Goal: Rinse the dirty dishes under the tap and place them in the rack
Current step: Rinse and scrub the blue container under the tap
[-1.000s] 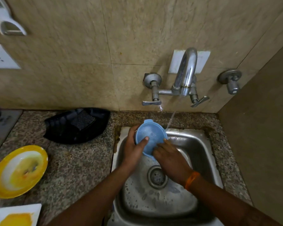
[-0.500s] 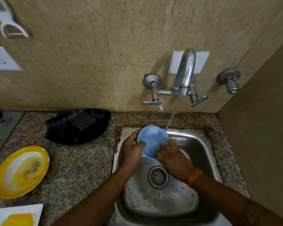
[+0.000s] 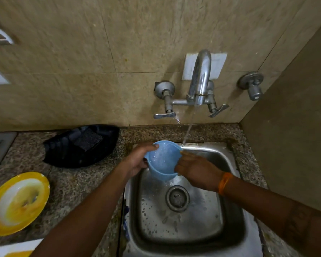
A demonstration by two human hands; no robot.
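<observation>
A light blue plastic bowl point(image 3: 161, 160) is held over the steel sink point(image 3: 235, 229), tilted with its inside facing me. My left hand point(image 3: 137, 160) grips its left rim, thumb over the top edge. My right hand point(image 3: 195, 169) holds its right side, fingers curled at the rim. Water streams from the wall tap point(image 3: 200, 78) and lands at the bowl's upper right edge. A dirty yellow plate point(image 3: 17, 203) lies on the counter at the left, and a white plate point(image 3: 13, 249) with yellow residue shows at the bottom left corner.
A black tray point(image 3: 63, 151) holding a dark scrub pad point(image 3: 89, 139) sits on the granite counter point(image 3: 78, 184) left of the sink. A second valve point(image 3: 252, 86) juts from the wall at right. A side wall closes the right.
The bowl has turned so that its inside faces up towards me and it has shifted slightly under the stream. Both hands have kept their hold on it.
</observation>
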